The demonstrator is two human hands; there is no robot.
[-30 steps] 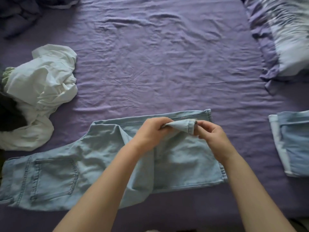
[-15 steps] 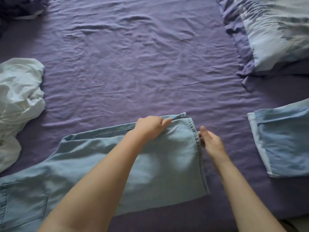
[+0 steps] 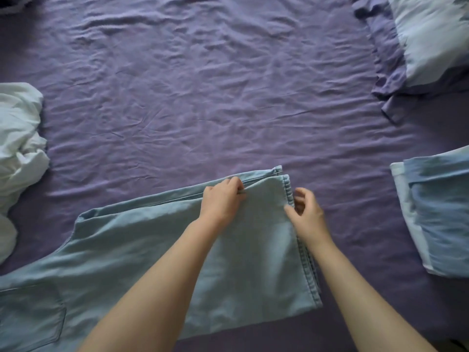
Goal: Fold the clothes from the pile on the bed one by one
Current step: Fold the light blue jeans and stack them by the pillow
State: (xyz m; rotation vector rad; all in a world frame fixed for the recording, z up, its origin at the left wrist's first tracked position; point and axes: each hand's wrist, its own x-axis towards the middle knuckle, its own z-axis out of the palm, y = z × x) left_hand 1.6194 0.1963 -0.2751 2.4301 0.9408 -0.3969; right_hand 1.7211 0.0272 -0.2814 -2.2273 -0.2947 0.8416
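1. Jeans [image 3: 157, 250] are mid-fold, by my reading: the two legs lie stacked flat on the purple sheet [image 3: 203, 97], hems together at the right end, waist and back pocket running off the lower left of the view.

2. Left hand [image 3: 223, 199] sits on the far edge of the legs, fingers curled and pinching the seam there. Right hand [image 3: 308, 214] is at the hem, thumb on the top layer and fingers loosely bent just past the edge; whether it has a firm hold or only touches the cloth I cannot tell.

3. The step in hand looks like squaring the hems and seams so that one leg lies exactly over the other.

4. The next move likely calls for a firm hold on both hem layers, then carrying them leftward over the seat to halve the length, keeping the edges matched so the upper layer does not slide.

5. The denim is pale blue, smooth across the top, with a double-stitched hem. A thin strip of the lower leg shows along the far edge, so the layers are slightly off.

6. A crumpled white garment [image 3: 17, 153] waits at the left edge; a folded blue piece [image 3: 436, 212] lies well apart to the right, and a pillow [image 3: 431, 36] sits in the far right corner.
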